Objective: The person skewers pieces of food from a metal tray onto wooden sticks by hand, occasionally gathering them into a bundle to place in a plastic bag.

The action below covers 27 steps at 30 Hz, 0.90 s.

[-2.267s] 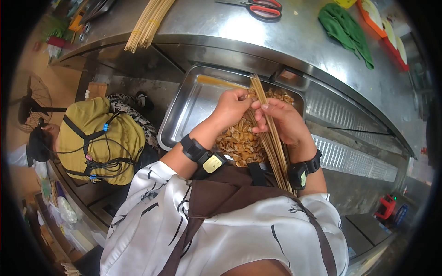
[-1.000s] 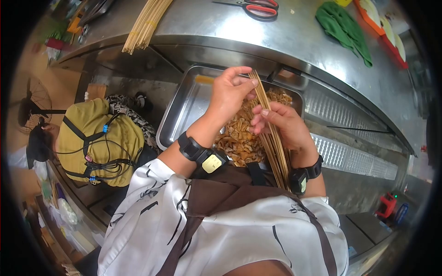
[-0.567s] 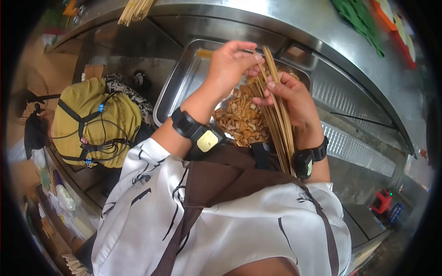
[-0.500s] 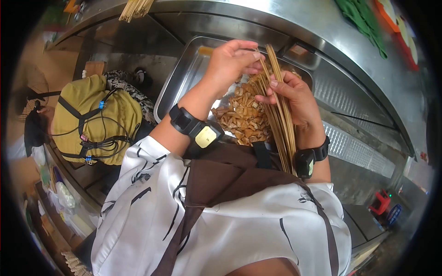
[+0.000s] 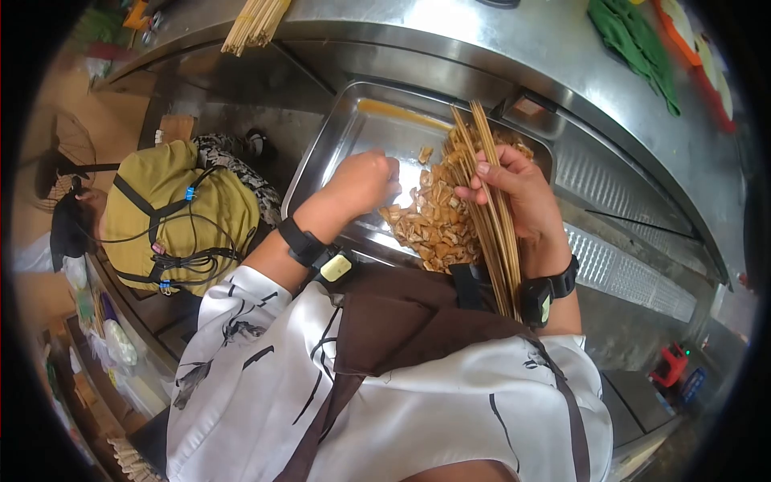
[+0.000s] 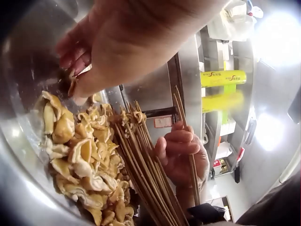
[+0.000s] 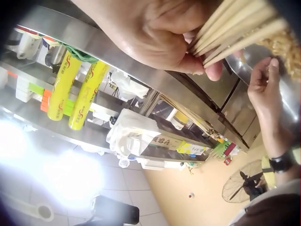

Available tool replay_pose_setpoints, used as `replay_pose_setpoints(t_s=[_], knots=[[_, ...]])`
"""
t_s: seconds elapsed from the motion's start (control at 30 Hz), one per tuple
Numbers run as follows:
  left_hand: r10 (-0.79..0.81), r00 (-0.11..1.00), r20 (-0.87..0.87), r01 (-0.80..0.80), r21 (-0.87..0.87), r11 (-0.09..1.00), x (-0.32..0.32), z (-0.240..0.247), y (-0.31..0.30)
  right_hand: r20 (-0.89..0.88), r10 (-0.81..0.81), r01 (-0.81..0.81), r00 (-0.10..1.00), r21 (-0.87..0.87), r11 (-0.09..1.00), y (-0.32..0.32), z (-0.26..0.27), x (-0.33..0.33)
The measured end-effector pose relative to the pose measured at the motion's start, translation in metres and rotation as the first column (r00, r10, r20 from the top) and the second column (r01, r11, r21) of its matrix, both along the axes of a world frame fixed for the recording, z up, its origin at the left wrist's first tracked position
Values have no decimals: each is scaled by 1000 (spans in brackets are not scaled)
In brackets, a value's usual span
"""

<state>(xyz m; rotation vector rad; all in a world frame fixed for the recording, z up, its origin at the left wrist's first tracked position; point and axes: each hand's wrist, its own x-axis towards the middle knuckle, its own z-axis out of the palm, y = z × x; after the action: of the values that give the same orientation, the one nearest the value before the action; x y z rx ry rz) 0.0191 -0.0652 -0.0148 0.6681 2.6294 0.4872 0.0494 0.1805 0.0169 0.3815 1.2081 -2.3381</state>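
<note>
Stainless counter [image 5: 393, 22] curves beyond both hands. The right hand [image 5: 522, 191] grips a bundle of thin sticks [image 5: 499, 251], some bearing threaded pieces [image 6: 135, 117] near their tips. Left of it, the left hand [image 5: 361, 183] curls over a metal tray [image 5: 389, 130], a heap of chopped pieces [image 5: 438, 218] between them; whether its fingers pinch anything, I cannot tell.

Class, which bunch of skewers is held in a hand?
The bamboo skewers in the right hand, tips over the metal tray; the other bunch lies on the steel counter.
</note>
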Motion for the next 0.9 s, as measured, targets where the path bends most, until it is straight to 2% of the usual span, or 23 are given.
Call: replay_pose_setpoints(t_s=[0.17,0.2,0.23,0.27,0.33,0.37,0.47,0.5,0.67,0.77,0.83,0.9], knots=[[-11,999,-31,11,4,1000,-5,-9,-7,-4,23,-23,1000,-13,1000,0,-1,0],[182,942,282,-243,200,949,-7,-8,-7,-13,18,-19,1000,-16,1000,0,-1,0],[269,758,594,-516,295,804,-9,-7,-6,-15,18,-18,1000,-22,1000,-1,-1,0],[263,766,587,-507,299,809,-12,-4,-4,-18,15,-15,1000,-26,1000,-1,-1,1],[160,550,820,-767,420,486,-16,5,6,-30,11,-12,999,-30,999,-1,-5,3],[84,489,868,-819,425,385,-19,8,10,-39,17,-18,999,-32,999,0,-6,2],[-40,414,909,-903,416,112,-24,6,23,-54,14,-15,998,-16,1000,0,-5,3],[-100,396,913,-912,403,71,-26,6,26,-30,18,-18,999,5,1000,1,-5,3],[-71,505,860,-856,510,85,-29,6,39,-46,27,-27,999,-1,1000,1,-5,3],[-39,547,837,-835,548,46,-30,8,43,-42,33,-32,999,13,999,0,-4,2],[67,579,813,-815,573,86,-31,14,48,-38,41,-41,998,21,999,-1,-4,3],[94,602,793,-798,594,100,-32,15,51,-61,48,-47,997,14,999,-1,-4,2]])
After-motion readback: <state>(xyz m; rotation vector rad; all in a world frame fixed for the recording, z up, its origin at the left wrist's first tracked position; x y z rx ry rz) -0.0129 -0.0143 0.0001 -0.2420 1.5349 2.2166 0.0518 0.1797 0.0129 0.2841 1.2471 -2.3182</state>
